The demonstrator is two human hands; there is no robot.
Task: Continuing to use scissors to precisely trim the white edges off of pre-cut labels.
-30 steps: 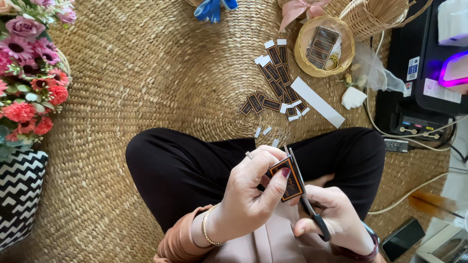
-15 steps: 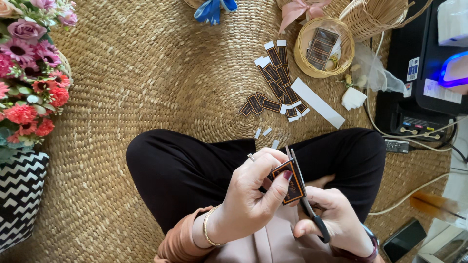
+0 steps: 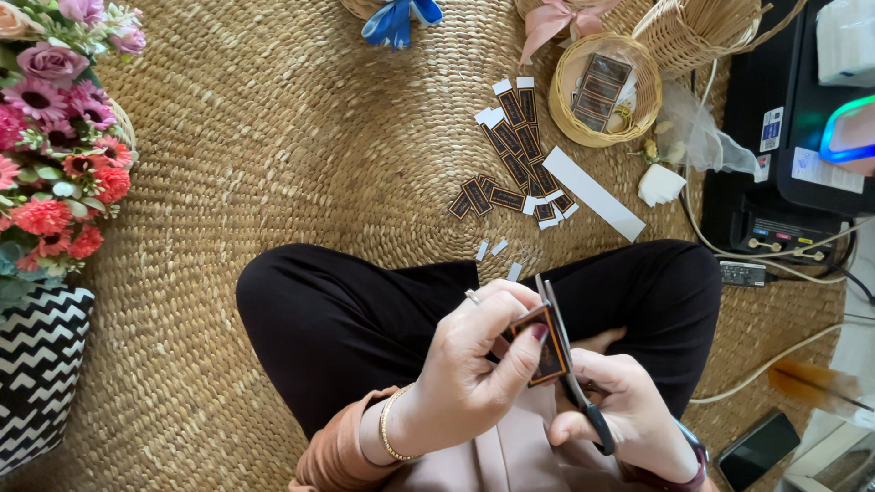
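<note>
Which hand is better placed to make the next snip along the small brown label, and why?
Probably the right hand: its grip is already on the scissors, blades against the label. The left hand only pinches the label steady.

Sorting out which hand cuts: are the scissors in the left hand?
No, the right hand grips the scissors; the left hand pinches the dark label.

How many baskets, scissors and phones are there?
Baskets: 2, the second behind it
Scissors: 1, in the right hand
Phones: 1
Total: 4
</note>
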